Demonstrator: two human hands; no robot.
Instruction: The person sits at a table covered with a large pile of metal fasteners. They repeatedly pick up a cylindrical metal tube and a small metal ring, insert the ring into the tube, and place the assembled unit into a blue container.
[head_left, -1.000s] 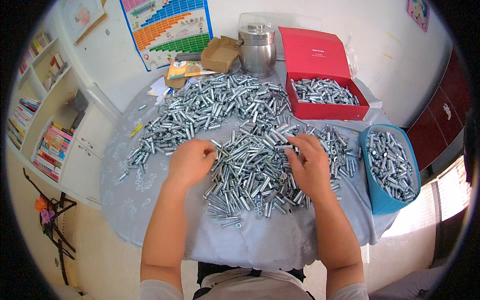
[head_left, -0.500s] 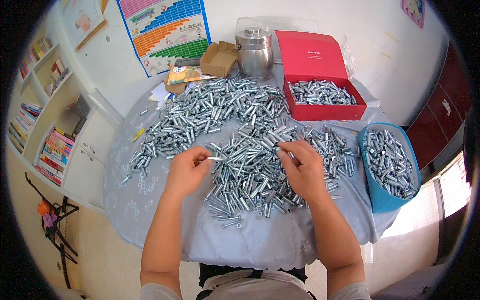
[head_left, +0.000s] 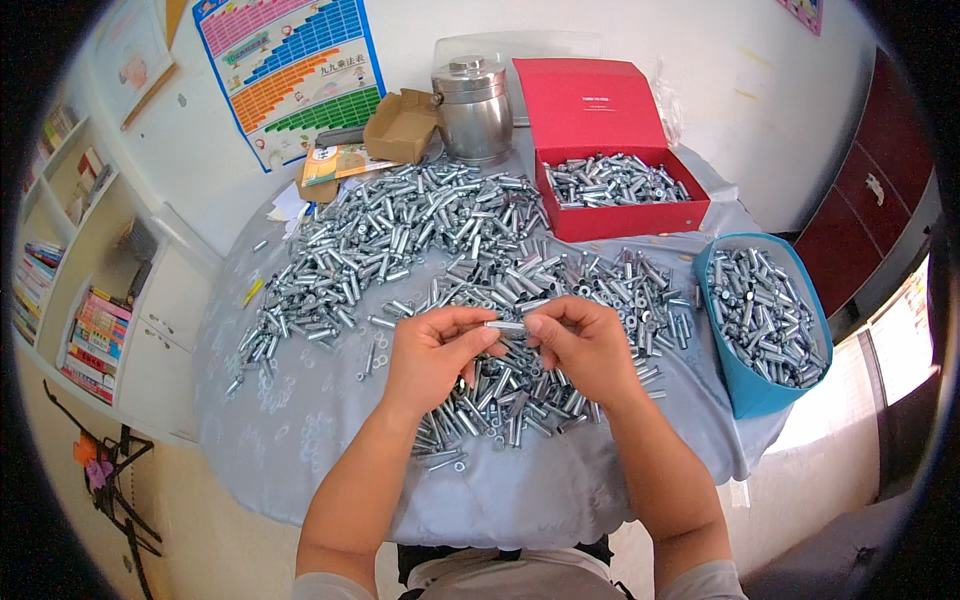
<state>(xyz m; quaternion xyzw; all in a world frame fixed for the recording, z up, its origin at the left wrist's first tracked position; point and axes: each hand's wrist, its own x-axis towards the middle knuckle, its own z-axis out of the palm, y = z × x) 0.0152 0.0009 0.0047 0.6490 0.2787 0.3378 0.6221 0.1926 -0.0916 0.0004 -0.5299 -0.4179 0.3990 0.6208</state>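
My left hand and my right hand meet above the near pile of metal parts. Between their fingertips lies a silvery metal bolt, roughly level. The left fingers pinch one end and the right thumb and fingers close on the other. Whether the right fingers also hold a separate small piece is hidden. Under and around the hands spreads a heap of loose bolts and tube-like sleeves. A second heap of bolts lies farther back to the left.
A red lidded box full of bolts stands at the back right. Right of my hands, a blue bin holds more. A steel canister and a small cardboard box stand behind the heaps. A grey cloth covers the table.
My hands were apart, the left pinching a bolt over the heap's left side. They have come together at the bolt. The view has shifted slightly.
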